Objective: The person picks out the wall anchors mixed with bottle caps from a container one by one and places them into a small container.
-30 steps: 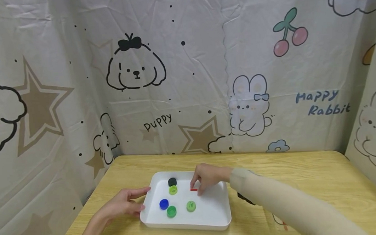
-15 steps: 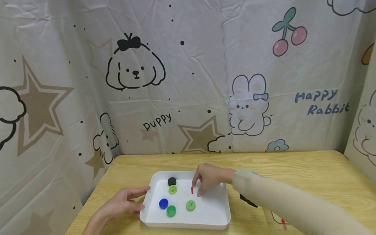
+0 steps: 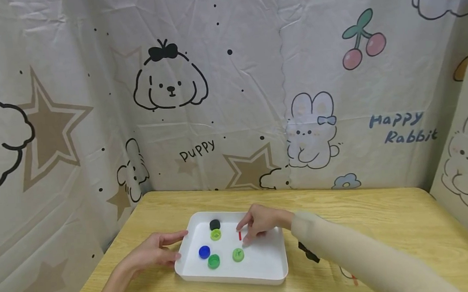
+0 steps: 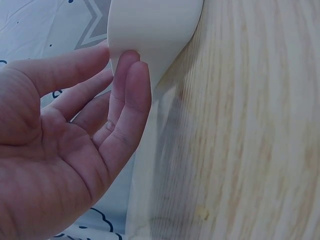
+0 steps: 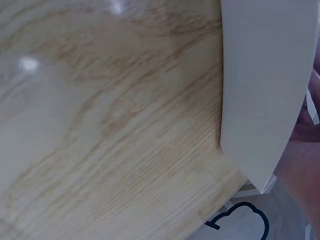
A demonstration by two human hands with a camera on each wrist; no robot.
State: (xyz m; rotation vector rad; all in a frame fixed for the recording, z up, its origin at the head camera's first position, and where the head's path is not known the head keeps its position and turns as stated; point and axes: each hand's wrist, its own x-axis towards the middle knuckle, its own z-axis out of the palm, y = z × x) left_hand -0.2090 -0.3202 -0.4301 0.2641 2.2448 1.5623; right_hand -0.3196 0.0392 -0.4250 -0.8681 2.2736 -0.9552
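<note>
A shallow white tray sits on the table with small round cap-like pieces inside. My left hand touches its left wall; in the left wrist view the fingertips rest against the tray's outer side. Over the tray's right half is my right hand, its index finger extended and thumb apart. A thin red strip lies just under the index fingertip, beside the thumb. The right wrist view mostly shows the tray's outer wall, with the hand largely hidden behind it.
Inside the tray are a black piece, a yellow-green one, a blue one, a green one and a light green one. The wooden table meets a patterned curtain at the back.
The red strip has turned from lying sideways between the right finger and thumb to pointing front to back. The right index finger has straightened and shifted slightly left. The left hand stays put.
</note>
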